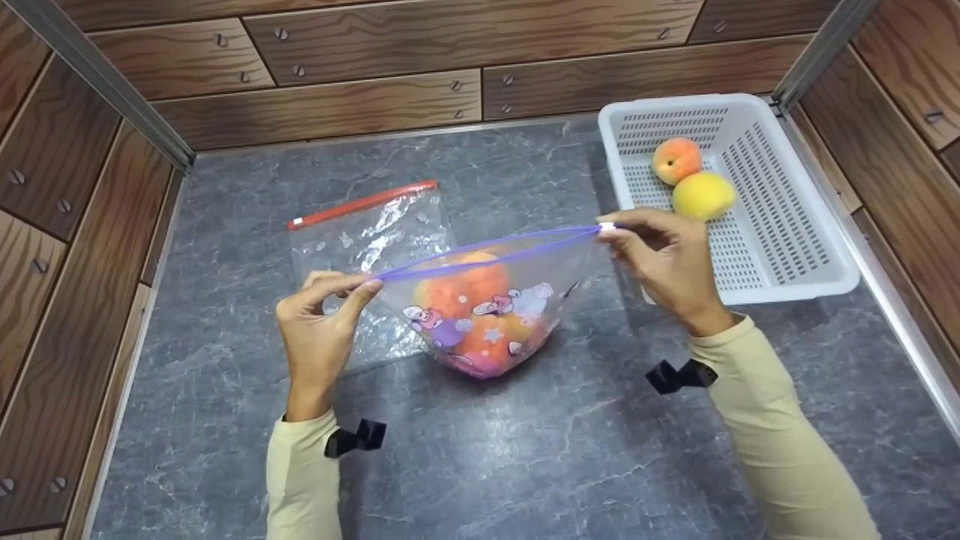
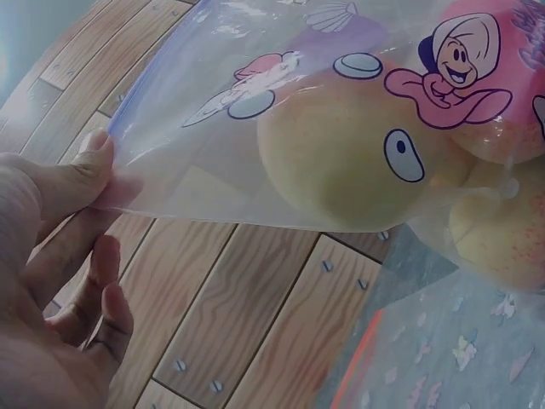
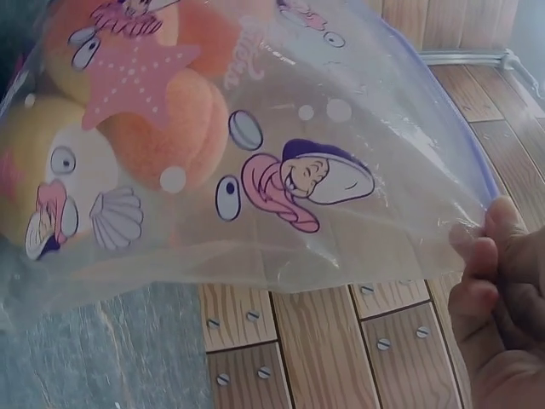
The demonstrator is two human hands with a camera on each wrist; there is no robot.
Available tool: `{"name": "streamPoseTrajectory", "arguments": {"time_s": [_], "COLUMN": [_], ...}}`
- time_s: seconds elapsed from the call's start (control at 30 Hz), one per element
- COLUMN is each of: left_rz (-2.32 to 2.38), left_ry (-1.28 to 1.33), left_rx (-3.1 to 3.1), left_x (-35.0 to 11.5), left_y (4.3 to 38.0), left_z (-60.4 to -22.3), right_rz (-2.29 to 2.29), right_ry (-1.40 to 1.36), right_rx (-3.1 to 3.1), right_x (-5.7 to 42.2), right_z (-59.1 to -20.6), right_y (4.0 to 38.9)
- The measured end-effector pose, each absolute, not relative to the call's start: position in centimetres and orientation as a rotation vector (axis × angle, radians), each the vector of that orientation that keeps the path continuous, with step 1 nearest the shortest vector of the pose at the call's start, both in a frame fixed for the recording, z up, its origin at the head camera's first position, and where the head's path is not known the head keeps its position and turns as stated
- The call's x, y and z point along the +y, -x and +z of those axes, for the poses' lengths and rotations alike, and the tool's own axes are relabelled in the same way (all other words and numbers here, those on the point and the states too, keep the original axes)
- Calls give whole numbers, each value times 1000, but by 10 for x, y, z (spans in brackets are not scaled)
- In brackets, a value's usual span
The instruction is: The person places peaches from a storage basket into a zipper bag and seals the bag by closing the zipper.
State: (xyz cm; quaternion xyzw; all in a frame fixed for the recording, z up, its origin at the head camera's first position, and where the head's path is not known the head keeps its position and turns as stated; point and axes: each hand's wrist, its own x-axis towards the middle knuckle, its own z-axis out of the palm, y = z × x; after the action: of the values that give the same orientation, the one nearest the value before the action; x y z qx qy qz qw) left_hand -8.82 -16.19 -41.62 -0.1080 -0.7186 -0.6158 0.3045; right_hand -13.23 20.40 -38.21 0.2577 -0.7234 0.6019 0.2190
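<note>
A clear, purple-rimmed cartoon bag [image 1: 529, 301] bulges with orange-yellow fruit [image 1: 456, 289], left grip [image 1: 322, 322] and right grip [image 1: 669, 259] pinching its top corners; prints [image 3: 134, 81] partly hide the fruit.

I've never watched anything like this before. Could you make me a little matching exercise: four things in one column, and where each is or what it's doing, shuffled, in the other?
Column one
1. Purple-edged bag
2. Red-edged bag
3. Yellow fruit
4. Left hand

Column two
A. Inside the white basket, beside an orange-pink fruit
B. Pinching one end of a bag's coloured edge
C. Its edge stretched out, several fruits inside
D. Lying flat on the grey surface

Right pairs: 1-C, 2-D, 3-A, 4-B
</note>
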Motion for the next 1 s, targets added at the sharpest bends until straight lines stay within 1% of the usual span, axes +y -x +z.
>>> {"name": "streamPoseTrajectory", "arguments": {"time_s": [0.13,0.3,0.5,0.7,0.87,1.0], "left_rz": [-1647,-1630,-1606,-1540,-1301,-1009], "left_ry": [318,346,339,354,491,647], "left_rx": [-1945,-2009,-2055,-2170,-2281,-2282], "left_x": [-163,-164,-169,-173,-163,-131], "left_y": [86,85,82,82,86,94], "left_z": [-414,-410,-413,-410,-388,-359], "right_rz": [1843,1996,2080,2061,2047,2057], "right_ry": [-659,-662,-653,-634,-642,-647], "right_rx": [-1916,-1825,-1788,-1793,-1783,-1767], "right_x": [202,203,205,206,204,203], "right_z": [-380,-379,-380,-380,-383,-385], "right_y": [130,130,130,128,127,127]}}
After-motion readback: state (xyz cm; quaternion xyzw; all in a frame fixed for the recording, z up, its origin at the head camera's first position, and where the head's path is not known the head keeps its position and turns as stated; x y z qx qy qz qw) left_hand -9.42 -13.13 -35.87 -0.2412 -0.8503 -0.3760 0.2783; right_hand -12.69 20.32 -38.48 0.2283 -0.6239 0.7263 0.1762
